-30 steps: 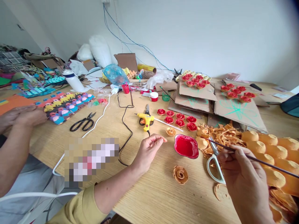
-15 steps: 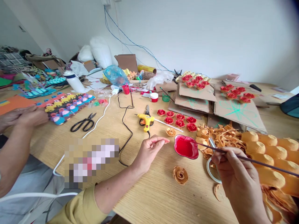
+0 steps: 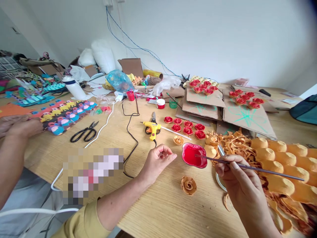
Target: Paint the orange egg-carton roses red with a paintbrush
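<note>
At a cluttered wooden craft table (image 3: 153, 211), the right hand (image 3: 237, 181) pinches a long thin paintbrush (image 3: 250, 167) between thumb and fingers, wrist bent inward from the table's near right edge, the brush lying nearly level with its tip over the red paint dish (image 3: 194, 155). The left hand (image 3: 157, 160) rests on the tabletop just left of the dish, forearm in a mustard sleeve (image 3: 84, 221) angled up from the near edge, thumb and forefinger pressed together; whether anything is held between them cannot be told. An unpainted paper rose (image 3: 188, 185) lies between the two hands, nearer the front edge, and a second plain rose (image 3: 178, 140) sits just beyond the dish. Behind it, a cluster of red painted roses (image 3: 185, 127) lies beside a yellow glue gun (image 3: 151, 128), and black scissors (image 3: 84, 133) lie further left. An orange egg tray (image 3: 282, 162) and a heap of cut scraps (image 3: 232, 143) fill the right side. At the far left edge, another person's hands (image 3: 17, 124) rest near a row of colourful foam figures (image 3: 66, 112).
</note>
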A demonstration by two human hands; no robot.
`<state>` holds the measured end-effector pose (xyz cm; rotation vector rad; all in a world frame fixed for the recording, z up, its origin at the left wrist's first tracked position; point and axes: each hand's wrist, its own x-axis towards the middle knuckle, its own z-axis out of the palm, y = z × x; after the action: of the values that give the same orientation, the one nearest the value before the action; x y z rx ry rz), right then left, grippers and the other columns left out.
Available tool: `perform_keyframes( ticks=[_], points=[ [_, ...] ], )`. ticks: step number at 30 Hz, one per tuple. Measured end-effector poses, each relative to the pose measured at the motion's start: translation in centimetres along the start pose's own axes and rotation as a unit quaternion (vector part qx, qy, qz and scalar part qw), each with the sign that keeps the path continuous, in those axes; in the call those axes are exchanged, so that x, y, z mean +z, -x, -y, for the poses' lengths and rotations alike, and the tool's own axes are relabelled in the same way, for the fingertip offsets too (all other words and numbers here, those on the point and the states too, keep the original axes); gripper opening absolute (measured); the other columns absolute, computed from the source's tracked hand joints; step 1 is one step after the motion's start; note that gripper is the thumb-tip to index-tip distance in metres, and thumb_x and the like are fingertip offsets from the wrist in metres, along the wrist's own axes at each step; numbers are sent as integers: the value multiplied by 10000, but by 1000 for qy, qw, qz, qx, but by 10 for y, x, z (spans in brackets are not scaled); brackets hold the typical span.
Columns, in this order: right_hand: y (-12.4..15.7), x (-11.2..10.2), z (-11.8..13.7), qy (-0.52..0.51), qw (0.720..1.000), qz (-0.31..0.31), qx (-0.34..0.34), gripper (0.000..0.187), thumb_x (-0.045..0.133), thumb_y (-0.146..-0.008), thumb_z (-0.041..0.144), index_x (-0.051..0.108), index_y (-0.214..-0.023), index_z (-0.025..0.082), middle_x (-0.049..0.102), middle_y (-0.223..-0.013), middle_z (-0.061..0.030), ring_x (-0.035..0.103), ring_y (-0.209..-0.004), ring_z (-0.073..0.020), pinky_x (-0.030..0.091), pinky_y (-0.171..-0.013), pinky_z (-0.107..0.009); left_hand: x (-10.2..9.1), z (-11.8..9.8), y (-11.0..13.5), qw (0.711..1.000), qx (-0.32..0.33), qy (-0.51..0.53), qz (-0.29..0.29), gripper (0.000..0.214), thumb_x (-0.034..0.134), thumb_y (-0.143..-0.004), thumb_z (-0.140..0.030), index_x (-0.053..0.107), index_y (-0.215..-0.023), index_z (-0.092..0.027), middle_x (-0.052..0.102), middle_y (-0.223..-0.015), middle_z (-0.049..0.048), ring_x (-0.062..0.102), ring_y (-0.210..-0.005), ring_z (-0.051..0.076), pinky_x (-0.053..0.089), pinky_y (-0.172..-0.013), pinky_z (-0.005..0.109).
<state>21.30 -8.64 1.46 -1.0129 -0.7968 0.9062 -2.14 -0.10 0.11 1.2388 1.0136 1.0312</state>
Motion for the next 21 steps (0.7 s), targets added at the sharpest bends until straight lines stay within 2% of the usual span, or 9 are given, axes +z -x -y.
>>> perform_keyframes(
  ticks=[6,9,12,17,19,21],
  points=[
    [1,-2,0,6,999,41,-10,184,805,-889,425,779,-895,243,669,-762,-29,604,-687,-132,523,-647,-226,1,1,-2,999,10,17,32,292,841,-812,-430,731,-836,-160,691,-802,19,558,-763,152,424,-759,282],
    [0,-4,-2,6,999,48,-12,188,799,-896,430,780,-904,243,672,-769,-33,611,-702,-136,527,-660,-224,2,1,-3,998,5,36,46,313,805,-847,-462,765,-833,-151,727,-820,44,519,-720,141,418,-740,287],
    [0,-5,-3,7,1000,30,0,217,827,-869,457,775,-915,251,688,-800,-30,618,-707,-138,535,-661,-222,2,1,-3,996,-9,69,46,351,788,-863,-492,787,-860,-141,743,-832,58,476,-687,129,399,-718,289],
    [-1,-8,-5,13,1000,26,10,235,830,-866,476,767,-922,257,685,-799,-21,615,-704,-129,535,-661,-207,2,0,-2,992,-30,112,43,450,777,-864,-578,780,-875,-128,745,-863,79,487,-713,133,397,-723,294],
    [-1,-10,-7,12,999,29,11,224,821,-875,468,765,-936,260,686,-807,-20,616,-716,-126,537,-674,-201,2,-2,-1,992,-33,118,39,452,835,-814,-580,755,-858,-138,718,-830,47,484,-703,122,390,-710,283],
    [-1,-12,-8,12,999,33,11,213,808,-888,461,765,-951,262,688,-811,-21,619,-725,-125,538,-683,-198,2,-3,-1,991,-40,121,28,454,942,-702,-526,713,-813,-150,666,-764,-5,480,-689,106,381,-699,263]
  ],
)
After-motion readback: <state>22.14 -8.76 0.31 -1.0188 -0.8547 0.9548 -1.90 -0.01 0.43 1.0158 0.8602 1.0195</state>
